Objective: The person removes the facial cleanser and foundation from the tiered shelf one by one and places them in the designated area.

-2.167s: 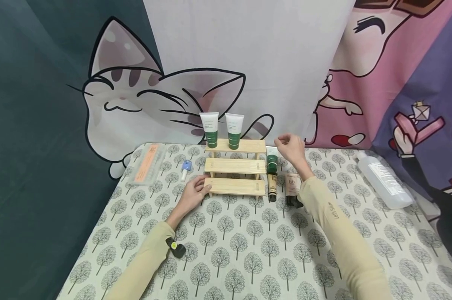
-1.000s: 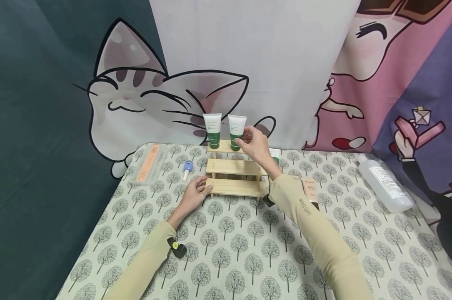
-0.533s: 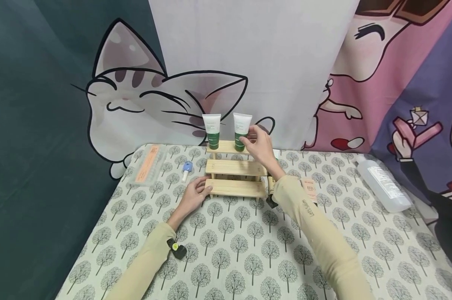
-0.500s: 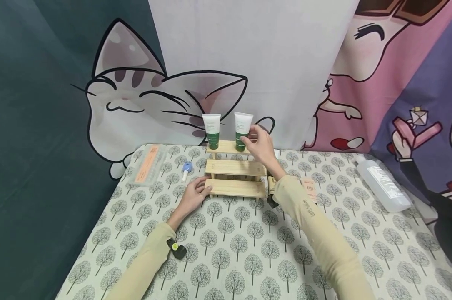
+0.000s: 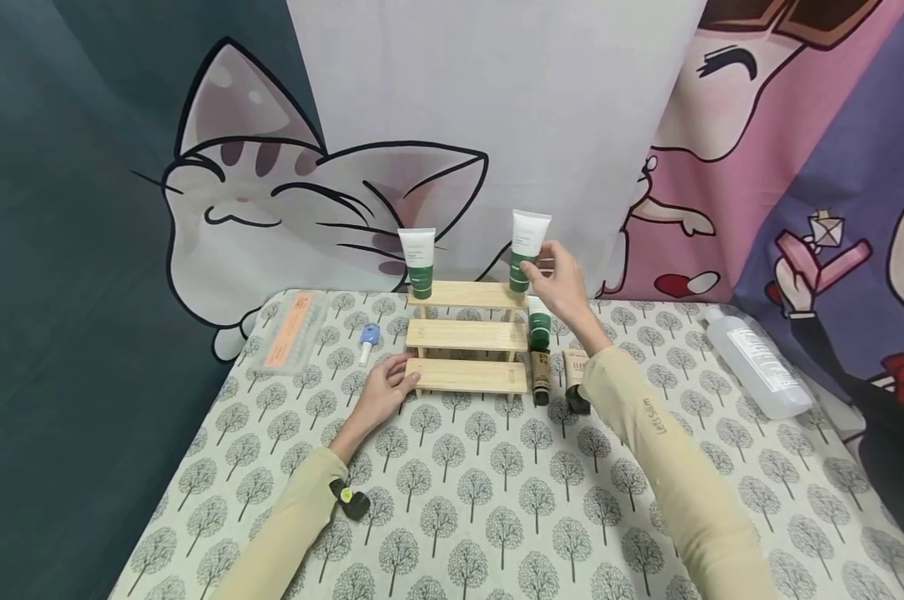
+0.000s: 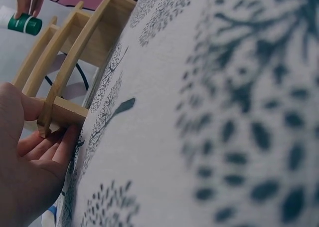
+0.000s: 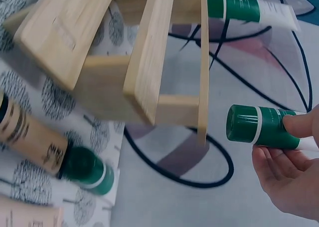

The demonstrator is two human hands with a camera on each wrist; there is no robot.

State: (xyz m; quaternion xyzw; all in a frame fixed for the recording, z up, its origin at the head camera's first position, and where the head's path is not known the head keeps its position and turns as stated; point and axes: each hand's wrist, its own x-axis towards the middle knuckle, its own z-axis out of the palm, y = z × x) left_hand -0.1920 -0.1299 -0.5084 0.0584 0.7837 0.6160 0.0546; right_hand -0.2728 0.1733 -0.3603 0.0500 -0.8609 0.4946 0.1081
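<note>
My right hand (image 5: 560, 279) pinches a white and green squeeze tube (image 5: 527, 237), cap down, at the right end of the wooden three-step rack (image 5: 466, 335). In the right wrist view a gap shows between the tube's green cap (image 7: 242, 123) and the top step. Its twin, another white and green tube (image 5: 418, 258), stands on the top step's left end. My left hand (image 5: 382, 390) grips the left end of the lowest step, thumb on top and fingers beneath, as the left wrist view shows.
Right of the rack lie a third green and white tube (image 5: 539, 325), a tan tube (image 5: 541, 375) and a pale BB tube (image 5: 576, 379). Left are a blue-capped small bottle (image 5: 369, 337) and a flat clear case (image 5: 290, 332). A large clear bottle (image 5: 759, 362) lies far right.
My right hand came in from the right, took hold of the right-hand tube on the top step, and moved it rightward and slightly up. The left hand stays on the rack.
</note>
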